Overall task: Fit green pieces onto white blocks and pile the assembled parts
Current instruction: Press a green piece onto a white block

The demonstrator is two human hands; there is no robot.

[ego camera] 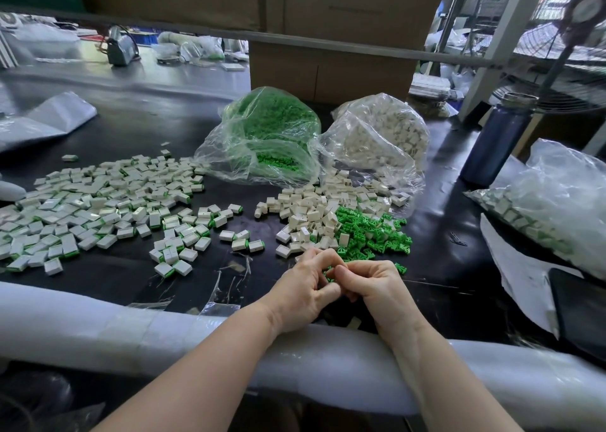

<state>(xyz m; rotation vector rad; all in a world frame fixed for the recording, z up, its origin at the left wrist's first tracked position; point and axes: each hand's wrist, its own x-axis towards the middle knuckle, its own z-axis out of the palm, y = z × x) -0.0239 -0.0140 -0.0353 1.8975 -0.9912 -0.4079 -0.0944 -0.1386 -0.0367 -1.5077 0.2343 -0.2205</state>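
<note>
Loose green pieces (pixel 370 234) beside white blocks (pixel 308 211), assembled parts (pixel 98 208) piled left

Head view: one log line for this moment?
hands: left and right together, pinching green piece | finished pile left | loose white blocks ahead | fit not visible

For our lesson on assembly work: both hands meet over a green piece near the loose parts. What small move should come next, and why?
Probably press the green piece home, if a block is there. The left hand and right hand pinch it together, whatever else they hold is hidden, and the pile of assembled parts lies to the left.
</note>
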